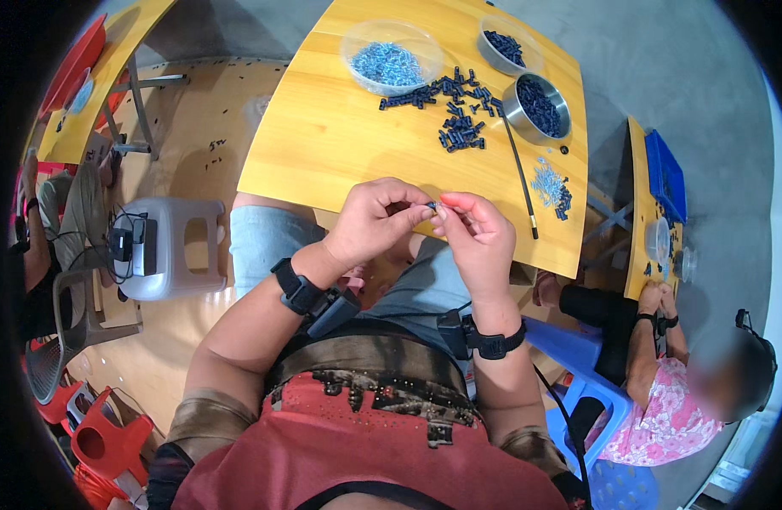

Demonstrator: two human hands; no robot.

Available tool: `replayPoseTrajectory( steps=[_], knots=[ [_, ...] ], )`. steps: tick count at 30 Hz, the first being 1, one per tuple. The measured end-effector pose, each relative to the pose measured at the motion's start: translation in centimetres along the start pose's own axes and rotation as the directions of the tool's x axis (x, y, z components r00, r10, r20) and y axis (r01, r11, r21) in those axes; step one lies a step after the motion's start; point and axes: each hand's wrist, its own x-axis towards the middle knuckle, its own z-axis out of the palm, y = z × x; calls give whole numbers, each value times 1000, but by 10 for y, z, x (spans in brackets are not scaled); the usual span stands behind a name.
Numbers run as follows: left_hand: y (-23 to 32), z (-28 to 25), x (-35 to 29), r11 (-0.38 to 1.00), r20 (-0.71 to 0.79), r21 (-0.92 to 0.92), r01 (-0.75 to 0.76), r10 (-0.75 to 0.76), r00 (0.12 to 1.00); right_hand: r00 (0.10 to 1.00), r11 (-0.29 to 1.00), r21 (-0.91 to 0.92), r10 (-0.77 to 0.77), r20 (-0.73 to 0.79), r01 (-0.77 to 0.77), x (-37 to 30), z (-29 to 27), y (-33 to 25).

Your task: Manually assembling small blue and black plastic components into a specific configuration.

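Over the near edge of the yellow table (314, 153), my left hand (381, 217) and my right hand (477, 234) meet fingertip to fingertip. Between them they pinch a small dark piece (433, 205), mostly hidden by the fingers, so its exact kind does not show. Beyond my hands lies a loose heap of short dark tube-like parts (460, 134). A clear bowl of small light-blue and clear pieces (389, 61) stands behind it. To the right, a small scatter of clear and dark pieces (548, 185) lies near a thin black rod (520, 178).
A steel bowl (537, 108) and a clear tub (508, 49) hold more dark parts at the far right. A grey stool (174, 246) stands left, with black devices on it. Another person (663, 399) works at a side table on the right; a blue tray (665, 174) lies there.
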Motion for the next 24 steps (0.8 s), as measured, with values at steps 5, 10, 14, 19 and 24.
replayPoseTrajectory(
  steps=[5,10,14,19,24],
  knots=[
    [-1,-1,2,998,23,-27,54,-54,998,992,978,-167,-127,-6,124,0,2,8],
    [-7,0,5,983,14,-110,150,-149,989,944,843,-431,-323,74,322,-1,13,-5],
    [-3,8,7,946,18,-251,207,-209,978,939,767,-557,-333,80,319,-3,16,2],
    [7,10,8,864,15,-376,335,-355,935,921,741,-574,-383,67,349,1,15,4],
    [1,8,6,855,32,-332,399,-413,910,889,643,-624,-402,219,444,8,5,-1]
  ],
)
